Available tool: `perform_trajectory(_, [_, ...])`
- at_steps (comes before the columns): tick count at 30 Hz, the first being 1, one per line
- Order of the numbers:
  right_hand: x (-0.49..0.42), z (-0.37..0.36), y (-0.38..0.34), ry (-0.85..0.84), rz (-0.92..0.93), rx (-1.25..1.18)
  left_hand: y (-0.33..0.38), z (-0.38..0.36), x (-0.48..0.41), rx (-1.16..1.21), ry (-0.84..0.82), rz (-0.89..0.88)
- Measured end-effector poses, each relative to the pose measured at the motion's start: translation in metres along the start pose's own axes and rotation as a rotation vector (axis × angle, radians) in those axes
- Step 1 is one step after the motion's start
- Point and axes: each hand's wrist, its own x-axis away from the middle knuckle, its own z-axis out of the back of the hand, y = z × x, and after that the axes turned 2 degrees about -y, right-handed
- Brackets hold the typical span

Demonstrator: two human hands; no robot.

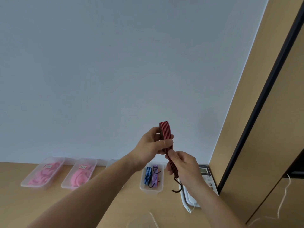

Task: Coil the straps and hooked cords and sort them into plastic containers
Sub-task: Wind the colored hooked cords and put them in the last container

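The light wooden table [41, 203] carries a clear plastic container [152, 191] holding one blue striped cord [148, 176] and one purple striped cord [155, 176]; this container is the reference point.

Left of it, well apart, stand two clear containers [24, 184] [65, 185] of pink straps. A white desk telephone [205, 171] sits just right of it.

Above it, clear of the table, the left hand [151, 143] is clenched round the coil of a red-and-black striped flat cord [165, 130]. The left forearm hides part of another container to the left.

The right hand [182, 168], above the reference container's right edge, pinches the cord's free tail. The dark metal hook [178, 186] hangs below this hand.
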Motion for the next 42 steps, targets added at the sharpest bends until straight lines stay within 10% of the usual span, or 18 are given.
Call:
perform_trajectory(22, [-0.004,0.015,-0.002,-0.135,-0.163,-0.709,-0.021,0.001,0.014,-0.901,-0.197,-0.517])
perform_trajectory(33, [-0.010,0.017,0.003,-0.025,-0.089,-0.591,-0.018,0.002,0.014,-0.586,-0.383,-0.163])
perform_trajectory(42, [-0.019,0.015,0.004,0.229,0.098,-0.090,-0.023,-0.021,0.008,-0.558,-0.087,-0.053])
